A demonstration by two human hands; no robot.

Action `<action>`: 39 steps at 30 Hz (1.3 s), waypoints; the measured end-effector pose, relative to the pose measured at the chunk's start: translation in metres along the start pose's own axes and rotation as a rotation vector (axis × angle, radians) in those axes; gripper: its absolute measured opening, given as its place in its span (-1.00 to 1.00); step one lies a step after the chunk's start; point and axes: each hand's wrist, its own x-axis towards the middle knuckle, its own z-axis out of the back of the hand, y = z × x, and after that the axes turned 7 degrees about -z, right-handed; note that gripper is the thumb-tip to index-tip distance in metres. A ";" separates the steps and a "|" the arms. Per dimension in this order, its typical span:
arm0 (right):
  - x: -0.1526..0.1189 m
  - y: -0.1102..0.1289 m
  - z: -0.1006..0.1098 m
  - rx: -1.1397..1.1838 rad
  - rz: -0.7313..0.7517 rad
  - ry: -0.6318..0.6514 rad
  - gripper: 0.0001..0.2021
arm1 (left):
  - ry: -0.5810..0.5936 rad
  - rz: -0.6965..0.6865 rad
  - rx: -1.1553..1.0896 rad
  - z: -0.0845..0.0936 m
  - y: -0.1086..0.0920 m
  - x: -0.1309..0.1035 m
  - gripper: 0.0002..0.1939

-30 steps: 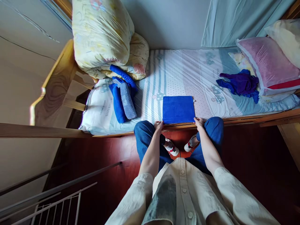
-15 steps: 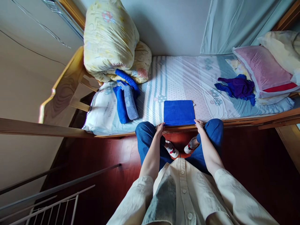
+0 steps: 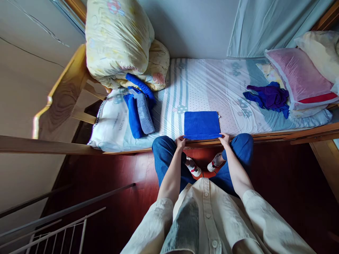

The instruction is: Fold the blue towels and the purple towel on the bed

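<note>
A blue cloth (image 3: pixel 202 124) lies flat as a rectangle at the front edge of the bed, its near edge turned up in a narrow strip. My left hand (image 3: pixel 180 142) pinches its near left corner, and my right hand (image 3: pixel 224 139) pinches the near right corner. Left of it on the sheet are a rolled blue cloth (image 3: pixel 135 118) and a rolled grey-blue cloth (image 3: pixel 144 114), side by side. Crumpled purple and blue cloths (image 3: pixel 271 97) lie to the right, by the pillows.
A bulky yellow quilt (image 3: pixel 119 38) sits at the bed's left end. Pink pillow (image 3: pixel 299 74) at the right end. The wooden bed rail (image 3: pixel 265 137) runs along the front, close to my knees. A metal rack (image 3: pixel 63 229) stands at lower left.
The near edge of the blue cloth is now lifted and turned slightly inward, with both hands still at its corners. The view has shifted slightly.
</note>
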 end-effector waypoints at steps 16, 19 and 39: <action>0.008 -0.003 -0.011 0.133 0.111 0.105 -0.61 | 0.017 -0.159 -0.076 -0.008 -0.004 0.011 -0.86; 0.009 -0.004 -0.013 0.162 0.071 0.106 -0.62 | 0.038 -0.138 -0.113 -0.009 0.000 0.013 -0.85; 0.008 -0.007 -0.005 0.175 0.138 0.199 -0.56 | 0.100 -0.200 -0.063 -0.008 0.018 0.028 -0.72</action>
